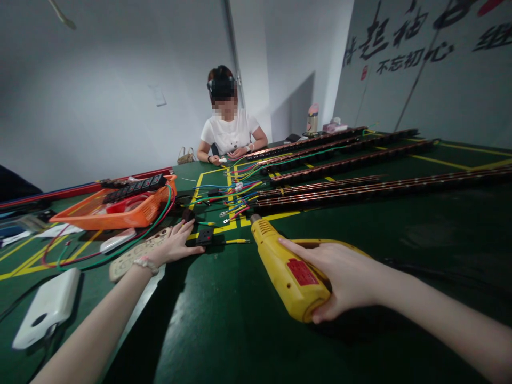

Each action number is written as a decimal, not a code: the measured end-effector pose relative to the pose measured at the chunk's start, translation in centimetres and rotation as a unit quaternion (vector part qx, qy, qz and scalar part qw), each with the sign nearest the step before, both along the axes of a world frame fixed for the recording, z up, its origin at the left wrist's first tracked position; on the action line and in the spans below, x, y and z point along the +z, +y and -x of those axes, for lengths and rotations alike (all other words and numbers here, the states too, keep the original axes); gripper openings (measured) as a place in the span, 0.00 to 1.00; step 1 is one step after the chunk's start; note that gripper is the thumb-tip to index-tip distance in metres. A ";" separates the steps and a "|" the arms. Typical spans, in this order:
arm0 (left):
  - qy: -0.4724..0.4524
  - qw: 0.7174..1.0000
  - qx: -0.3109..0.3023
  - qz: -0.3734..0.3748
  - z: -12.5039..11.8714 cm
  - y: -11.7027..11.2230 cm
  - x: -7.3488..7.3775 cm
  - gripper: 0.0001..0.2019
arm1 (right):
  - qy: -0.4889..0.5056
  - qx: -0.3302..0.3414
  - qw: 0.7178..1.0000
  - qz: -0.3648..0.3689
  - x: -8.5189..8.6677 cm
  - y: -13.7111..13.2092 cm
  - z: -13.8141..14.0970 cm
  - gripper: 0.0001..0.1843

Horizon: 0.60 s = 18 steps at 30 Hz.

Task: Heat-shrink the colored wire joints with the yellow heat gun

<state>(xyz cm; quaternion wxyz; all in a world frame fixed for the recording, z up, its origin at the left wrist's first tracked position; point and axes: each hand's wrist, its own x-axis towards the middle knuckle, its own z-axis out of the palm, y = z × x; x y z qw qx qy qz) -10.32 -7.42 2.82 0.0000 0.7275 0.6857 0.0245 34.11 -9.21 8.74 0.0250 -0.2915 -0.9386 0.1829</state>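
Note:
My right hand is wrapped round a yellow heat gun with a red switch, its metal nozzle pointing away toward the wires. My left hand lies on the green table, fingers stretched toward a small black socket part with a yellow-sleeved wire running from it. The fingertips touch or nearly touch that part. Coloured wires with ring terminals lie just beyond.
Long black and copper power strips stretch across the right of the table. An orange basket with black parts sits at the left, a white box nearer me. A person in a white shirt works at the far side.

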 end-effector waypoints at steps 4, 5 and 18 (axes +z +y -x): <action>-0.005 0.999 0.019 -0.026 -0.5 -0.7 0.0 0.43 | 0.019 0.011 1.000 -0.001 -0.1 -0.1 0.0 0.67; -0.010 0.999 0.008 -0.044 -0.9 -1.0 0.1 0.42 | 0.022 0.014 1.000 -0.002 -0.1 -0.1 0.0 0.67; -0.065 0.982 -0.077 -0.162 -5.8 -5.1 0.6 0.22 | 0.022 0.050 0.998 -0.012 -0.7 -0.7 0.1 0.69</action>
